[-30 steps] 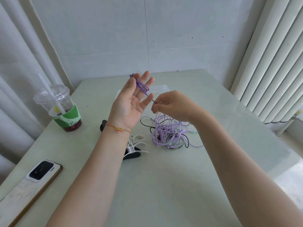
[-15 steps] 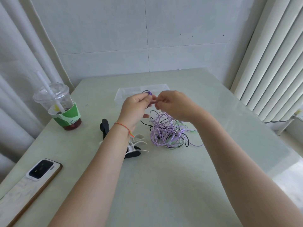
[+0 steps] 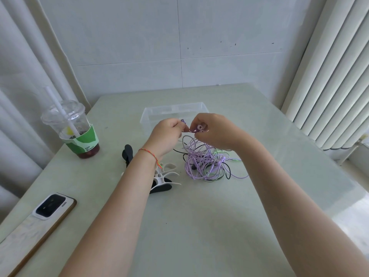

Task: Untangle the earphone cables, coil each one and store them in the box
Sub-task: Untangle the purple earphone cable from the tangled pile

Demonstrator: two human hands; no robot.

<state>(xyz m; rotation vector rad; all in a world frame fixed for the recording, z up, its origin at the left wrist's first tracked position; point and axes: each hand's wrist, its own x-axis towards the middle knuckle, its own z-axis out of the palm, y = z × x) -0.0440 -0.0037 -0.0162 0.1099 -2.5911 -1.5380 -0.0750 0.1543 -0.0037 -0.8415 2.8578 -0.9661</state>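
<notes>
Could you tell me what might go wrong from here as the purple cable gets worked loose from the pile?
1. Both the left hand and the right hand pinch the purple cable, which runs down into the tangled pile; pulling hard could tighten knots with the black and green strands.
2. Lifting may drag the whole pile toward the clear box or the clips.

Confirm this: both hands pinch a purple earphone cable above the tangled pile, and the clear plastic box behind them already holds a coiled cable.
Not quite. The head view shows the clear plastic box holding nothing. The rest stands: the left hand and right hand pinch the purple earphone cable above the tangled pile.
</notes>
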